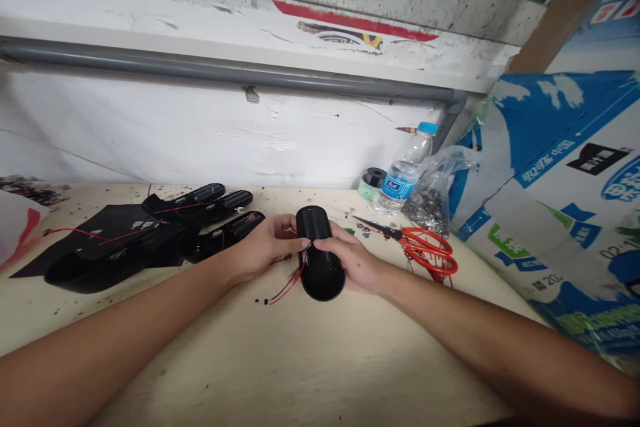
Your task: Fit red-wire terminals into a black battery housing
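Note:
A black plastic housing (323,278), long with a rounded, hollow near end, is held between my two hands above the table. My left hand (273,245) grips its left side, thumb pressed at the narrow middle. From the right, my right hand (353,257) wraps the other side, its thumb tip close to the left one. Red and black wires (291,285) come out near the thumbs and hang to the lower left, ending in small dark connectors. What lies under the thumbs is hidden.
More black housings (200,203) with red wires lie at left on a dark sheet (60,250). At right are orange-handled scissors (425,247), a water bottle (400,177), a tape roll (371,183), a bag of small metal parts (430,203) and a large blue-white carton (565,200).

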`<state>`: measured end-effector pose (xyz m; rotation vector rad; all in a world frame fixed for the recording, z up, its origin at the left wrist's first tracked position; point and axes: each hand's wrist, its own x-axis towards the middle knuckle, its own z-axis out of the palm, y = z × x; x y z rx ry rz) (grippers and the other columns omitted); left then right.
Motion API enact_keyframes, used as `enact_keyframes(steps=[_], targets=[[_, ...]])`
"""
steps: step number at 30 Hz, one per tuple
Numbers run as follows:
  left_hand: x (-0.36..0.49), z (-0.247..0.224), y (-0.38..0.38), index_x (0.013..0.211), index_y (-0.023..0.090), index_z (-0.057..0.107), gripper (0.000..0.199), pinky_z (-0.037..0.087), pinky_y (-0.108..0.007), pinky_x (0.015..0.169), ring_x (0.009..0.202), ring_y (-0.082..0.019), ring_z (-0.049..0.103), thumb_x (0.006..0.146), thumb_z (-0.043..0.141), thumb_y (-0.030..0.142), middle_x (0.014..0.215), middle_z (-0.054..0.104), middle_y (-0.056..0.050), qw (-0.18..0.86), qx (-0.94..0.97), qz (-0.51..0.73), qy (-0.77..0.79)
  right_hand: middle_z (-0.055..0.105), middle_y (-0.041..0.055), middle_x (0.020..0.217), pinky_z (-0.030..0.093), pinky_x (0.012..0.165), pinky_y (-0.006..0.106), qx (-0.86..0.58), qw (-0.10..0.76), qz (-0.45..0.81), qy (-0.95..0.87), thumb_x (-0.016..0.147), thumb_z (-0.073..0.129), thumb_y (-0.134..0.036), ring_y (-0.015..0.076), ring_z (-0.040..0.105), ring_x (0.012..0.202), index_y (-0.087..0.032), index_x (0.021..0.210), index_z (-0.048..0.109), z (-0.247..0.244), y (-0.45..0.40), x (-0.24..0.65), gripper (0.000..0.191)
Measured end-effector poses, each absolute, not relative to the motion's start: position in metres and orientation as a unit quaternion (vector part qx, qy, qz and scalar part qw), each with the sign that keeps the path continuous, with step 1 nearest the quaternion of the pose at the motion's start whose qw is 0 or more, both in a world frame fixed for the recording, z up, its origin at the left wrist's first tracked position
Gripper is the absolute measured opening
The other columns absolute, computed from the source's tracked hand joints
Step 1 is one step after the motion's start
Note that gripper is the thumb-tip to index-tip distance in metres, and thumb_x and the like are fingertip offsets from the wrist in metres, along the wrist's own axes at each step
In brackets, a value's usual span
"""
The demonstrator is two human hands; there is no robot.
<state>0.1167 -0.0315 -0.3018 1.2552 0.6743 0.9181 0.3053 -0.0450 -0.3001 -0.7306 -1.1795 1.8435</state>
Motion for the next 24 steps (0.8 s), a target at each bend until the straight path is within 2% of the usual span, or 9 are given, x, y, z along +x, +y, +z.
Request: enact_keyframes(steps=[7,12,17,22,24], targets=[[0.116,-0.302,-0.032,0.098,0.014,0.068,0.031,0.049,-0.03,0.076,0.083,-0.016,0.064,0.074,0.082,0.027,0.094,0.07,-0.007,0.641,0.574,0.41,0.303,0.061,-0.0026,0.078,0.044,0.061,0.026,-0.293,0.422,0.674,-0.531,0.077,0.07,-0.028,0.0121,0.052,0.067,-0.019,0.103,0.06,-0.308,-0.041,0.307,0.029],[0.115,-0.304,-0.031,0.1,0.013,0.068,0.032,0.048,-0.028,0.072,0.078,-0.014,0.062,0.076,0.081,0.029,0.091,0.068,-0.006,0.621,0.591,0.409,0.312,0.06,-0.0017,0.079,0.045,0.065,0.028,-0.289,0.421,0.654,-0.558,0.08,0.069,-0.031,0.0132,0.052,0.07,-0.019,0.106,0.06,-0.311,-0.04,0.308,0.03],[0.116,-0.304,-0.032,0.101,0.013,0.068,0.032,0.049,-0.03,0.075,0.081,-0.016,0.063,0.076,0.081,0.029,0.094,0.069,-0.007,0.612,0.597,0.41,0.317,0.059,-0.0008,0.081,0.044,0.067,0.029,-0.286,0.425,0.642,-0.571,0.081,0.069,-0.034,0.0144,0.052,0.072,-0.019,0.107,0.06,-0.313,-0.039,0.308,0.032],[0.116,-0.302,-0.031,0.098,0.013,0.068,0.029,0.049,-0.028,0.069,0.075,-0.014,0.062,0.076,0.081,0.026,0.087,0.069,-0.005,0.647,0.573,0.403,0.301,0.059,-0.0013,0.078,0.044,0.067,0.03,-0.291,0.421,0.653,-0.558,0.08,0.069,-0.032,0.0149,0.053,0.071,-0.019,0.102,0.06,-0.311,-0.04,0.307,0.027],[0.115,-0.301,-0.031,0.1,0.012,0.068,0.031,0.049,-0.028,0.071,0.076,-0.014,0.063,0.075,0.082,0.024,0.09,0.069,-0.006,0.664,0.563,0.398,0.289,0.059,-0.0017,0.078,0.044,0.066,0.03,-0.293,0.419,0.665,-0.544,0.079,0.069,-0.029,0.0143,0.054,0.07,-0.019,0.1,0.06,-0.309,-0.042,0.306,0.025]])
